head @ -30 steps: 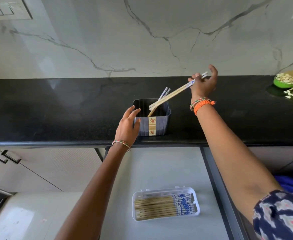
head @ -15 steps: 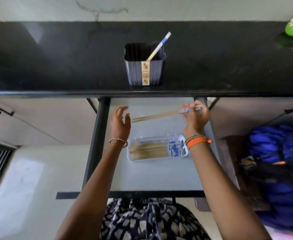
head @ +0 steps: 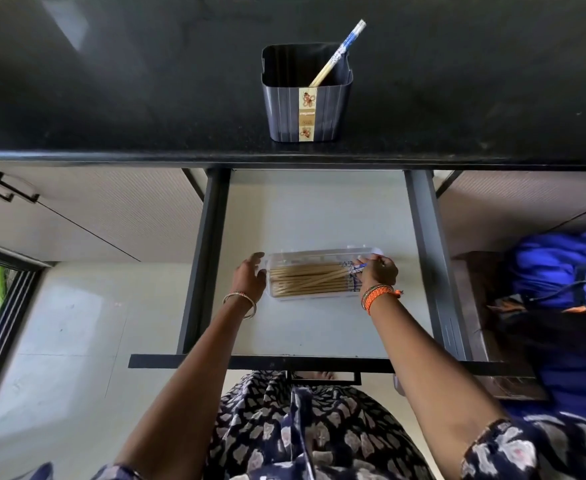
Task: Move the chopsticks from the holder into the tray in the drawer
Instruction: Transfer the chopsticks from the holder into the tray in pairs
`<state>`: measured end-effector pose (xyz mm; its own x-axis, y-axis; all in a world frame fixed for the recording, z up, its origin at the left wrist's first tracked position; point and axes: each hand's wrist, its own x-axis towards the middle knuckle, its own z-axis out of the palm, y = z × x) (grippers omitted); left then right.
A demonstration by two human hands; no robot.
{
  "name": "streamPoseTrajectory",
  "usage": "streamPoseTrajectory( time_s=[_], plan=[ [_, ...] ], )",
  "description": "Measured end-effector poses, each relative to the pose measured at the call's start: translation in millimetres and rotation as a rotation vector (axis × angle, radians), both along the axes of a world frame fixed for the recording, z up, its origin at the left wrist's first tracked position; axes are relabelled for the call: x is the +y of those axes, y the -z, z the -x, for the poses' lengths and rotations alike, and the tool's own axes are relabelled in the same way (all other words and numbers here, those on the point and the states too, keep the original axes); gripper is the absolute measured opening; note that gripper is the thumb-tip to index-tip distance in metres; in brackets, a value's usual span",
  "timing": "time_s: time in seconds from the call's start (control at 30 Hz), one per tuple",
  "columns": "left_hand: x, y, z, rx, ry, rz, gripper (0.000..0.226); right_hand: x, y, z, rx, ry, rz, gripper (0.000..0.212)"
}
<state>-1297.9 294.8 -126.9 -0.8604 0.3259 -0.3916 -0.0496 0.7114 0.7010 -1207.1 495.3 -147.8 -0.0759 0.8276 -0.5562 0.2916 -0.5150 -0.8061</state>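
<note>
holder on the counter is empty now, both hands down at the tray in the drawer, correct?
Not empty: the head view shows chopsticks leaning in the holder. The rest holds: left hand and right hand are at the tray in the drawer.

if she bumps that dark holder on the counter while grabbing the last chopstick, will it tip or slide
The holder looks like thin plastic and is nearly empty, so it is probably light and may slide on the glossy counter. Its squat, square shape suggests it would tip less readily. The remaining chopstick leans against the far right corner, so pulling it sideways might lever that edge.
</note>
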Motion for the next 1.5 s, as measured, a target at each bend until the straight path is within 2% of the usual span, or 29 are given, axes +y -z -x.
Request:
streamPoseTrajectory(
  time_s=[0.07, 0.17, 0.27, 0.37, 0.57, 0.67, 0.77, 0.83, 0.9, 1.0, 1.07, 1.17, 1.2, 1.4, 1.5],
  plan=[
    [-0.4, -0.2, 1.0, 0.003, 0.003, -0.004, 0.039, 2.0, 0.5, -0.5, -0.182, -0.094, -0.064, 0.031],
    [0.2, 0.1, 2.6, 0.009, 0.003, -0.009, 0.039, 1.8, -6.9, 2.5, -0.292, -0.211, -0.057, 0.036],
    [3.0, 0.5, 4.0, 0.015, 0.004, -0.012, 0.039, 1.6, -9.8, 1.8, -0.355, -0.307, -0.051, 0.039],
    [5.7, 1.0, 6.0, 0.025, 0.016, -0.01, 0.038, -0.2, -14.1, -0.4, -0.365, -0.405, -0.05, 0.033],
    [7.4, -0.1, 9.3, 0.057, 0.036, -0.003, 0.038, 8.0, -19.9, 0.6, -0.527, -0.669, -0.074, 0.046],
    [16.6, -14.6, 18.6, 0.121, 0.06, -0.058, 0.038, 15.0, -44.0, 12.7, -0.567, -0.783, -0.189, 0.032],
    [41.3, -49.9, 40.3, 0.266, 0.067, -0.181, 0.037, 30.1, -88.7, 42.6, -0.475, -0.724, -0.369, 0.011],
    [62.7, -82.6, 60.3, 0.405, 0.061, -0.255, 0.038, 41.9, -125.0, 68.6, -0.278, -0.695, -0.549, 0.021],
    [83.1, -117.0, 81.9, 0.555, 0.065, -0.318, 0.038, 52.0, -166.0, 94.5, -0.06, -0.672, -0.722, 0.018],
    [106.3, -155.9, 111.7, 0.721, 0.084, -0.354, 0.039, 73.8, -212.3, 135.3, 0.103, -0.517, -0.832, 0.022],
    [115.4, -167.7, 127.8, 0.788, 0.1, -0.32, 0.039, 90.8, -228.1, 165.5, 0.075, -0.501, -0.814, 0.021],
    [121.2, -169.8, 147.6, 0.81, 0.145, -0.26, 0.04, 112.9, -231.7, 206.6, -0.004, -0.543, -0.654, 0.046],
    [121.6, -168.1, 153.0, 0.798, 0.17, -0.231, 0.04, 117.5, -230.3, 216.8, -0.008, -0.552, -0.588, 0.048],
    [118.2, -156.3, 165.6, 0.787, 0.238, -0.122, 0.031, 125.9, -222.3, 249.2, 0.053, -0.55, -0.409, 0.037],
    [118.4, -155.1, 166.2, 0.794, 0.23, -0.128, 0.03, 124.4, -222.2, 256.5, 0.158, -0.476, -0.328, 0.016]
  ],
)
